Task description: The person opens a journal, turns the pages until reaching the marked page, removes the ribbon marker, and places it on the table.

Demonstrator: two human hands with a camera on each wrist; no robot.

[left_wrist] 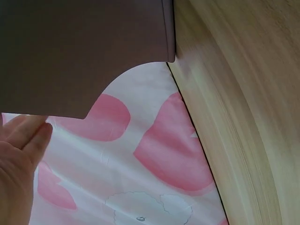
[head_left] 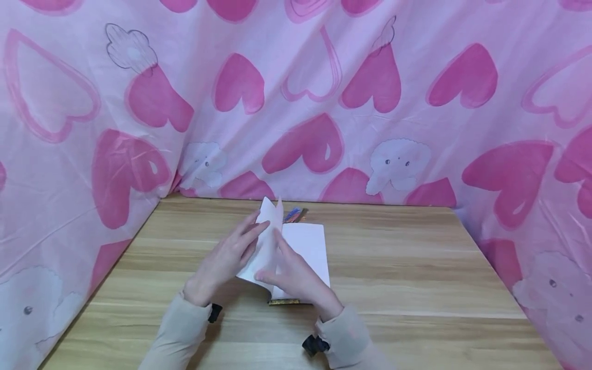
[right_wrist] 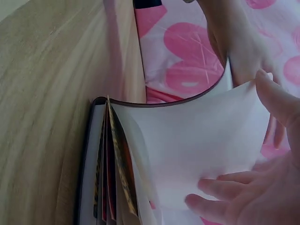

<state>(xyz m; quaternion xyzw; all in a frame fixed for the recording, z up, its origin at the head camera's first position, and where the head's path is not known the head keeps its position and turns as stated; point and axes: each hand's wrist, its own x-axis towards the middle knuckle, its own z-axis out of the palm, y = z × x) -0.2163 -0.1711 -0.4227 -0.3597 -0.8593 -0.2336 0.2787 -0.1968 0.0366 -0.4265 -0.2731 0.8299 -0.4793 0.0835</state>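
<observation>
An open book [head_left: 305,252] with a dark cover lies on the table, its left part lifted off the surface. White pages show in the head view. In the right wrist view a raised white leaf [right_wrist: 197,140] curves up from the spine, beside several dark, gold-patterned edges. My left hand [head_left: 226,259] holds the raised cover by its outer edge; the cover's plain brown outside [left_wrist: 70,56] fills much of the left wrist view. My right hand [head_left: 296,275] grips the white leaf, thumb at its corner and fingers near its face.
Just behind the book lies a small cluster of blue, brown and orange items [head_left: 296,215], too small to tell. The wooden table [head_left: 407,267] is bordered by pink heart-printed cloth [head_left: 300,149] at the back and sides. Black bands [head_left: 316,345] sit at both wrists.
</observation>
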